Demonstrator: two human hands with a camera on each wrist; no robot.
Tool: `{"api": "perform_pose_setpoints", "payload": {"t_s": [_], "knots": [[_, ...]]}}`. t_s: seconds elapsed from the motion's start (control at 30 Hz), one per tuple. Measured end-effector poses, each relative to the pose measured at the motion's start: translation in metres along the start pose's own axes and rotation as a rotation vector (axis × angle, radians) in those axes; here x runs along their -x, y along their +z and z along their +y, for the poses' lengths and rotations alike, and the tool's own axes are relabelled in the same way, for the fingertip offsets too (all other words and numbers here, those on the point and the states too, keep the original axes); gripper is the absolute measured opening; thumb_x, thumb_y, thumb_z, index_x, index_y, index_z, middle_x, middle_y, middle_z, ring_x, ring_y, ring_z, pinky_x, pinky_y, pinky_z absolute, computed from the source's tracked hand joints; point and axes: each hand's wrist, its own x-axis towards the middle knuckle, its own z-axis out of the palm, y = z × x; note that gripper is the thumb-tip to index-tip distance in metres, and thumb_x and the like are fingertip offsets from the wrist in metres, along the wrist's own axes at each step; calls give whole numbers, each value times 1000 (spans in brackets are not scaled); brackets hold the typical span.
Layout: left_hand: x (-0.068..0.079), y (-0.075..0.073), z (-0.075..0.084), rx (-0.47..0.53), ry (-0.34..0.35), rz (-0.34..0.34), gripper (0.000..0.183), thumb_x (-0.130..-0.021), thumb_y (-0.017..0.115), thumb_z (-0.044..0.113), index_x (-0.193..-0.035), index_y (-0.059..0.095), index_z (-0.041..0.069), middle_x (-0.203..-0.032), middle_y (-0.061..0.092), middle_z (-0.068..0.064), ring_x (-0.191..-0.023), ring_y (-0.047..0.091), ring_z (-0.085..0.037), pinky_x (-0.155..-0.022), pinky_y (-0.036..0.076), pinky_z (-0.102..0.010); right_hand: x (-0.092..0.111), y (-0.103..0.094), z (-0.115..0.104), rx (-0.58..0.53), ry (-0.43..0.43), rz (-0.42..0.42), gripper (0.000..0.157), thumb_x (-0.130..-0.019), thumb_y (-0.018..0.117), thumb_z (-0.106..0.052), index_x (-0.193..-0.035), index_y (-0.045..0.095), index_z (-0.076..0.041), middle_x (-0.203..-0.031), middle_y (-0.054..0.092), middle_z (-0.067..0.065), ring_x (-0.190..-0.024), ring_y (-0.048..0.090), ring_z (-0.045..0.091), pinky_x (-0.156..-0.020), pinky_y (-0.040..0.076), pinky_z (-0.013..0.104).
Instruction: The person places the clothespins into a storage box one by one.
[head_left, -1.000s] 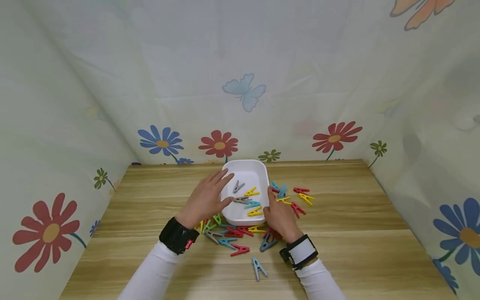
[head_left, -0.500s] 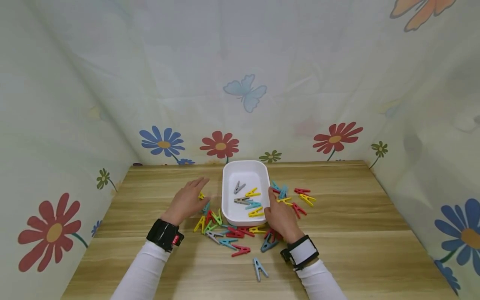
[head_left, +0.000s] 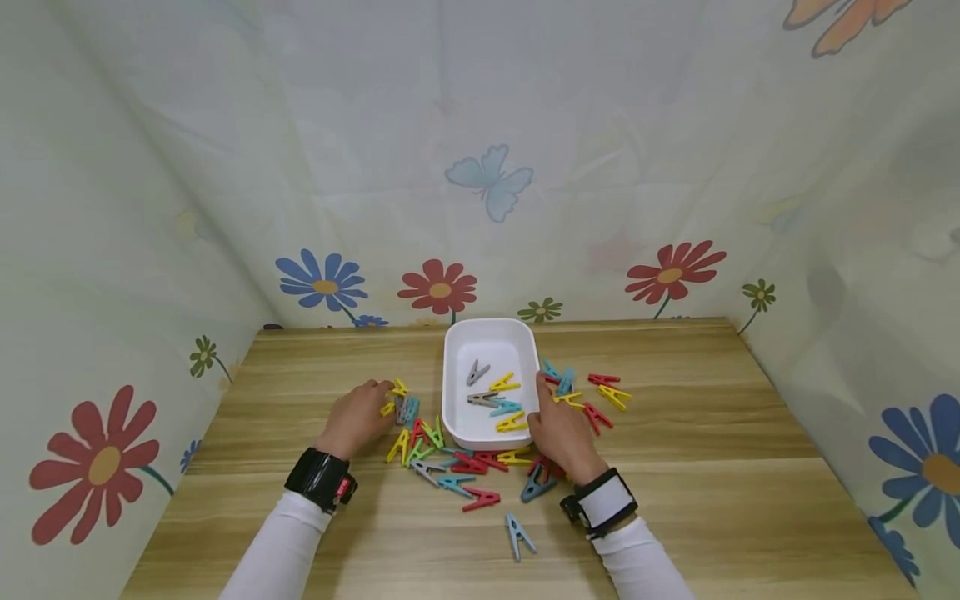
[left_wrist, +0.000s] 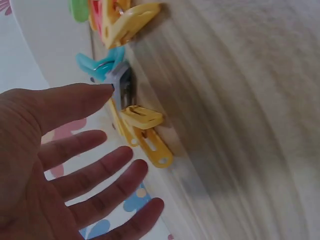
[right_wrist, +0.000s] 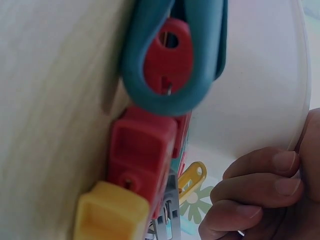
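A white plastic box (head_left: 491, 342) holds several clothespins, grey, yellow and light blue. My right hand (head_left: 564, 432) grips its right wall near the front corner; in the right wrist view its fingers (right_wrist: 250, 187) curl against the wall. Left of the box, my left hand (head_left: 356, 420) is low over the table beside a small group of clothespins. In the left wrist view, its fingers are spread and relaxed with nothing between them. The thumb tip overlaps a grey clothespin (left_wrist: 122, 86), with a yellow clothespin (left_wrist: 155, 147) and a teal clothespin (left_wrist: 102, 66) close by.
Several mixed clothespins (head_left: 468, 464) lie along the box's front side, and more clothespins (head_left: 597, 418) lie to its right. A light blue clothespin (head_left: 517, 537) sits alone near the front of the wooden table (head_left: 712, 500). Flowered cloth (head_left: 585, 208) encloses the back and sides.
My left hand has moved left from over the box's left rim and down beside the clothespins on the table. The right hand keeps its hold, and the box has stayed in place.
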Motion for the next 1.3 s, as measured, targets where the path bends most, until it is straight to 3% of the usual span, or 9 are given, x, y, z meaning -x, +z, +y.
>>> {"api": "perform_pose_setpoints", "payload": {"t_s": [0.17,0.37,0.6,0.73,1.0,1.3], "knots": [[7,3,-3,-25,-34,-34,40,-78,70,22,-113,59,5,-95,61,-10,-80,58,-24,-64,49,-44,0,-1,-1,0,-7,7,64,-89,49,-20,-145,22,-8,-49,43,1,-39,40,18,-39,32,33],[10,6,-7,-31,-55,-21,34,-73,67,10,-106,60,5,-90,61,-10,-76,56,-23,-61,48,-43,0,-1,-1,-1,-13,19,64,-89,50,-20,-145,23,-7,-48,42,1,-38,39,18,-38,32,34],[8,-8,-4,-18,-46,86,35,-78,66,13,-112,58,6,-98,60,-11,-82,58,-26,-64,50,-45,0,-2,-2,1,-13,23,63,-89,50,-20,-145,23,-7,-48,42,1,-38,39,18,-38,31,33],[3,-25,9,-10,-1,160,36,-81,66,14,-115,58,7,-100,60,-11,-84,58,-27,-63,51,-45,1,-2,-2,-3,-5,20,63,-89,50,-20,-145,23,-7,-48,43,1,-38,40,18,-38,31,33],[-12,-52,46,-5,88,218,39,-82,66,16,-119,56,10,-107,59,-10,-90,56,-24,-70,51,-44,1,-2,0,11,-12,23,64,-88,51,-19,-145,23,-7,-48,43,2,-38,39,18,-38,31,34],[-28,-59,99,20,197,205,41,-83,67,22,-122,56,16,-112,58,-4,-93,55,-19,-73,51,-35,0,0,0,4,-29,42,65,-88,51,-19,-145,23,-7,-47,42,1,-38,39,18,-38,30,34]]}}
